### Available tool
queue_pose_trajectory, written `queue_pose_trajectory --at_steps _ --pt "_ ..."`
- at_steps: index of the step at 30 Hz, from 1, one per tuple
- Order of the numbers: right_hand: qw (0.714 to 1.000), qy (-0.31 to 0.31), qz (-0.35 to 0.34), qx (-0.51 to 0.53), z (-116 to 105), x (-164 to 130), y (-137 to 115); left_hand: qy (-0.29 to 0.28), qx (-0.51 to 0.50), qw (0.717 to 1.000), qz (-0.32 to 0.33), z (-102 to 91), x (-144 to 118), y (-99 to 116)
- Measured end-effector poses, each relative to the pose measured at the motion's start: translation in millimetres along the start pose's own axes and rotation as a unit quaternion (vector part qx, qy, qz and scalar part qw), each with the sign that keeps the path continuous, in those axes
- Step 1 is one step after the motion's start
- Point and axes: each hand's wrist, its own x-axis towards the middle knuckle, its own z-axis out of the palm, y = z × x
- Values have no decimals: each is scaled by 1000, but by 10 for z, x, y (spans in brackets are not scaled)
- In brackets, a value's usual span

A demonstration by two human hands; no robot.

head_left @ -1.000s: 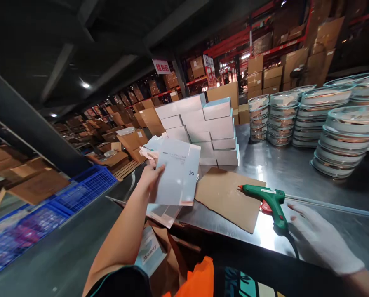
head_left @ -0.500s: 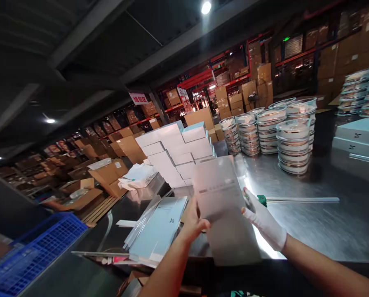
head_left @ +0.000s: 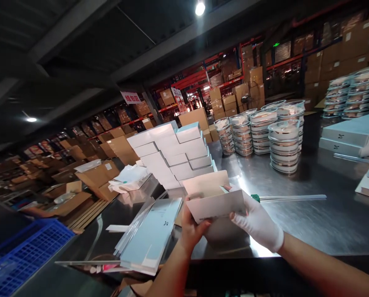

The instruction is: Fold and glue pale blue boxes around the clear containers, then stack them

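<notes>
— Head view, left to right: what do you count?

— One blue crate (head_left: 23, 251) at the near left, one fanned pile of flat cartons (head_left: 151, 235) on the steel table (head_left: 326, 214), one block of stacked white boxes (head_left: 172, 154) behind it. Further right, five stacks of clear round tubs (head_left: 285, 144) in the main group, more at the far right edge.

— And the hands?

— Both grasp one half-folded white carton (head_left: 212, 200) just above the near table edge: bare left hand (head_left: 192, 227) at its left end, gloved right hand (head_left: 258, 222) at its right.

— Any change?

— Half a second ago the carton was a flat upright sheet; now it is bent into a box shape.
</notes>
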Motion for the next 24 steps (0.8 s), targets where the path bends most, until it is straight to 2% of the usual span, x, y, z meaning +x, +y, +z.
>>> queue_pose_trajectory --at_steps 3,5,7,10,12,14,16,18,19,21,23,24 --pt "998 -34 25 47 24 2 -137 -8 26 998 55 -33 -35 36" --pt "997 -40 12 58 33 20 -208 -5 21 998 59 -11 -92 64" --pt "1000 11 8 18 64 29 -212 3 2 999 43 42 -169 90" --pt "986 142 12 -89 144 4 -111 40 -32 998 35 135 -296 121" --pt "979 177 -8 -101 171 -22 -40 62 -19 997 50 167 -357 137" --pt "983 166 -32 -74 127 -28 10 45 14 996 71 152 -371 159" --pt "986 144 -35 -74 -7 2 75 30 36 995 89 97 -326 196" --pt "979 131 -5 -153 -206 62 210 55 36 994 84 28 -235 250" --pt "968 117 32 -221 -308 94 311 76 35 994 70 -6 -182 280" --pt "925 69 128 -352 -475 143 562 112 37 993 27 -60 -81 336" --pt "892 21 190 -409 -565 157 821 126 34 991 -16 -89 -6 375" --pt "889 4 197 -413 -585 150 933 128 30 991 -30 -94 20 388"
